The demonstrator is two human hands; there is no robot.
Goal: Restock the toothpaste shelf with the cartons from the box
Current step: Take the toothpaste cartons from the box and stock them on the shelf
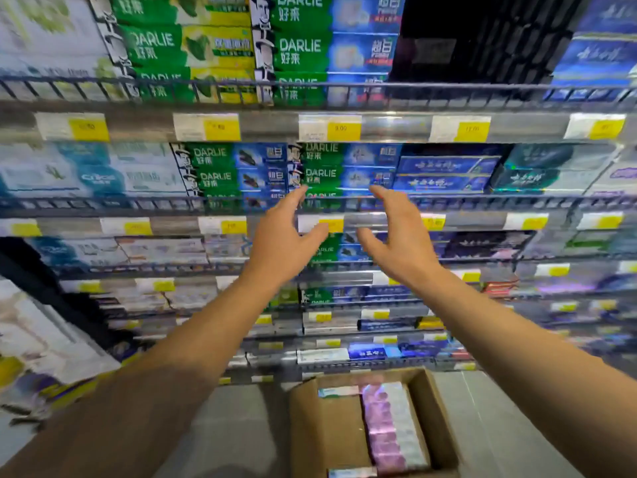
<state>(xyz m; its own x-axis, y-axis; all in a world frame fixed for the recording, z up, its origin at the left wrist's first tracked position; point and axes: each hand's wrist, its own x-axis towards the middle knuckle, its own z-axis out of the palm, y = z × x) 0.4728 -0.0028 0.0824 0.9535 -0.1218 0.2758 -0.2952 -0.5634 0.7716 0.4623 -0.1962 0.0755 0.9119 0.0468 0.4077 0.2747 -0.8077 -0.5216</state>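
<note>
Both arms reach out toward the toothpaste shelves. My left hand [281,241] and my right hand [400,236] are side by side, fingers spread, holding nothing. Their fingertips are level with the wire rail of the shelf [482,201] that carries green and blue Darlie cartons [320,175]. Below my arms, an open cardboard box [327,432] sits on the floor. It holds a row of pink and white cartons [393,427] along its right side; its left part shows bare cardboard.
Several wire-fronted shelves stacked with toothpaste cartons fill the view, each with yellow price tags [339,128]. A dark gap [475,39] shows on the top shelf at right. Grey floor [499,408] lies around the box. More packaged goods [41,357] stand at lower left.
</note>
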